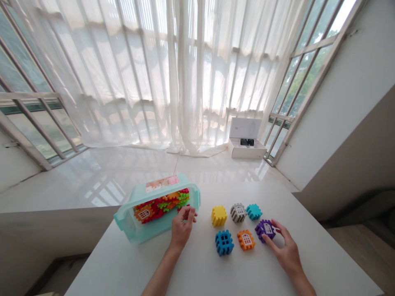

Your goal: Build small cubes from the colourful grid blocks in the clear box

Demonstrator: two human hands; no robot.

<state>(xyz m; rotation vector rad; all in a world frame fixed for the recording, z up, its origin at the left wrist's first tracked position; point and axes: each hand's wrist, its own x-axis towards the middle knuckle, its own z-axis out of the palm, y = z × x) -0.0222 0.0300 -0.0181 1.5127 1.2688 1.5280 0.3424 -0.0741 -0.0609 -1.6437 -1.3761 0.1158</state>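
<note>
1. Fingers of your right hand are pinching the purple block from its right side, the index finger reaching along the far edge and the thumb pressing nearer you.
2. The purple block is occupying the right end of the near row, its white window showing.
3. On your left hand, the fingers are curling in close to the thumb, overlapping the right end of the pale teal tub; you cannot tell whether they are pinching anything.
4. Near row, continuing leftward: the orange block is sitting in the middle, and the blue block is forming the left end.
5. Far row, left to right: the yellow block, the grey block and the turquoise block are standing behind these.
6. The tub is holding a jumble of red, orange and green pieces.
7. Your white table is supporting tub and blocks; beyond, an open white box is resting before a sheer curtain.
</note>
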